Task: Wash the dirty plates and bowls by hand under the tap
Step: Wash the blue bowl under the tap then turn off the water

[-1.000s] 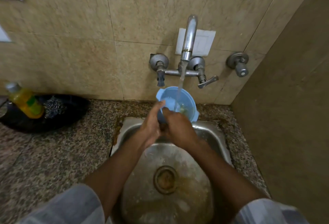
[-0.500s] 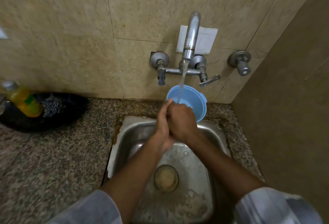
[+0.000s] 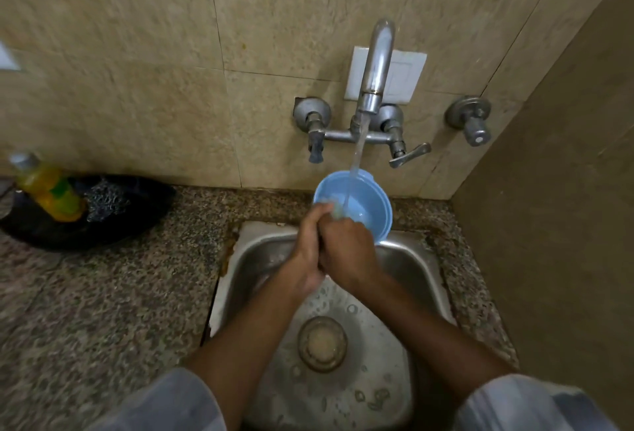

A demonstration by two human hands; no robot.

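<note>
Blue bowl (image 3: 360, 202) is up over the back edge of the steel sink (image 3: 411, 259), tipped so its open mouth faces toward the camera and a bit up, rim running roughly left-right. Only one view, the head cam. Water from the tap (image 3: 375, 63) falls straight into the near left part of the bowl. Left hand (image 3: 308, 249) has its grip curled on the bowl's near rim, fingers wrapped at the left edge. Right hand (image 3: 346, 252) sits tight against the left one, fingers curled toward the bowl's inside, but I can't tell what it's actually holding. Off on the speckled counter (image 3: 103, 293) at left, a yellow bottle (image 3: 48, 187) lies beside a dark scrubber (image 3: 106, 204).
</note>
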